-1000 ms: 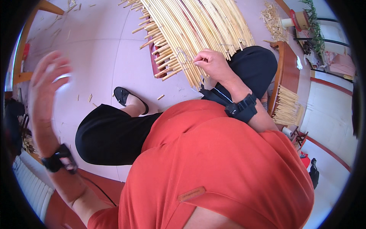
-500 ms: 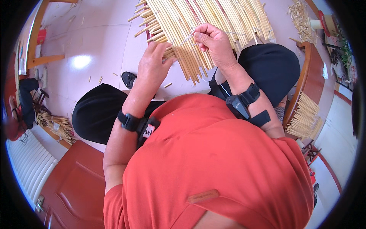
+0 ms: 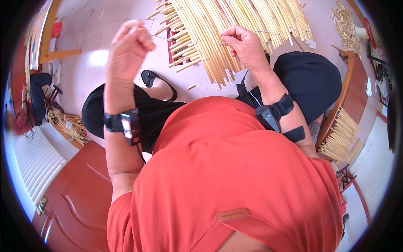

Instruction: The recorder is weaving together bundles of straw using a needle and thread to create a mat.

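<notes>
A mat of pale yellow reed-like stalks (image 3: 210,35), bound side by side with rows of string, lies in front of me with uneven ends. My right hand (image 3: 245,46) is over its near edge, thumb and forefinger pinched on the string at the binding. Off the mat's left side, my left hand (image 3: 129,52) is raised with curled, slightly blurred fingers. A thin string (image 3: 168,39) runs taut from those fingers toward the mat. Beneath the stalks, parts of a dark red support (image 3: 173,42) show on the left.
A wooden bench (image 3: 342,92) stands at the right, with a bundle of cut stalks (image 3: 342,136) beside it. More loose pieces (image 3: 345,25) lie at the far right. Another person's legs (image 3: 38,94) and a stalk pile (image 3: 69,124) are at the left. My knees flank the mat's near end.
My left hand has pulled away from the mat's edge, up and to the left, drawing the string out. My right hand stays pinched near the same spot on the mat.
</notes>
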`<state>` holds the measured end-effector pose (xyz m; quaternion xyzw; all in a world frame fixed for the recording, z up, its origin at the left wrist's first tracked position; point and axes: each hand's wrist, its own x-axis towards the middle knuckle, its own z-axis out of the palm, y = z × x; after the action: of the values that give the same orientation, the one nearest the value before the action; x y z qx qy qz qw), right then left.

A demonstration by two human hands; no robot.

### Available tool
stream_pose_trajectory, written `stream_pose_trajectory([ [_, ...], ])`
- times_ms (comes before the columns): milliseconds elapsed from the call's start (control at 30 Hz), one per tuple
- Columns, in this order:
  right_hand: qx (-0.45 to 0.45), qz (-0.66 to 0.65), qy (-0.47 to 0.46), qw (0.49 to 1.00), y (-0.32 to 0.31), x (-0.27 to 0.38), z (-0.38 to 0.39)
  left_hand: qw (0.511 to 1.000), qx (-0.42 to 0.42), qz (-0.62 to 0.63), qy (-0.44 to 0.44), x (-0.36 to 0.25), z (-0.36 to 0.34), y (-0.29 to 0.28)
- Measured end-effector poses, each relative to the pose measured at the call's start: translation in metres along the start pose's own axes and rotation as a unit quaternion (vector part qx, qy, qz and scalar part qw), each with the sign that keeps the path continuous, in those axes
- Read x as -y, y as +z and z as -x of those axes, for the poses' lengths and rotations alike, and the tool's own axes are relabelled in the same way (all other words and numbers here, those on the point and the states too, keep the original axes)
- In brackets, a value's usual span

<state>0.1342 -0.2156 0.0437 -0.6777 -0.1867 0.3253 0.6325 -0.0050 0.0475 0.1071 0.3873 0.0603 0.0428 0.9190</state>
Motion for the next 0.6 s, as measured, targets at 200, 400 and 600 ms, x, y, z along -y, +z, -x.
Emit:
stream_pose_trajectory([
  [200,0.002,-0.056,0.007,0.998,0.001,0.0,0.001,0.797,-0.55,-0.186,0.166,-0.048,0.059,-0.027],
  [400,-0.006,0.064,-0.017,0.998,0.006,0.004,0.005,0.9,-0.429,-0.064,0.037,0.032,0.095,-0.015],
  [600,0.018,0.177,-0.071,0.981,0.016,0.005,0.013,0.925,-0.311,-0.004,-0.217,0.112,0.078,0.025],
])
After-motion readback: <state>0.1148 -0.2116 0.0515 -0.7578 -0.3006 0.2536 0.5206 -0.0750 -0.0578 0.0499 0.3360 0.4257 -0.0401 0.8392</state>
